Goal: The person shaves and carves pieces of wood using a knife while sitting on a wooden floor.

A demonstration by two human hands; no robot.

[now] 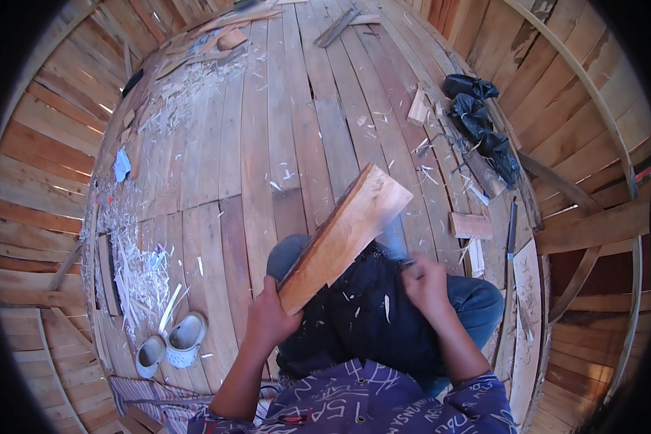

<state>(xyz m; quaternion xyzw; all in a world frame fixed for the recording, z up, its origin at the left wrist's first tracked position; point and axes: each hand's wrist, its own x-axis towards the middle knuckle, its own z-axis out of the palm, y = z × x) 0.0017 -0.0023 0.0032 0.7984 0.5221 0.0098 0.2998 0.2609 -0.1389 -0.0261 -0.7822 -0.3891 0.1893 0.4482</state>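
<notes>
My left hand (271, 317) grips the lower end of a thick piece of wood (351, 235), which slants up to the right over my lap. A strip of dark bark runs along its left edge, and its bare face is pale orange. To its right, my right hand (424, 286) is closed round the handle of a knife-like blade (393, 237). That blade is smeared by motion and points up toward the wood's right edge; whether it touches cannot be told. Under both lies a dark cloth (369, 311) across my lap, dotted with wood chips.
Shavings (141, 282) are heaped along the left side of the plank floor (260, 137). Near them stand pale clogs (186, 340). Black plastic bags (477, 119) lie at the right, with a wood block (471, 226) nearer me. Offcuts (231, 38) are scattered at the far end.
</notes>
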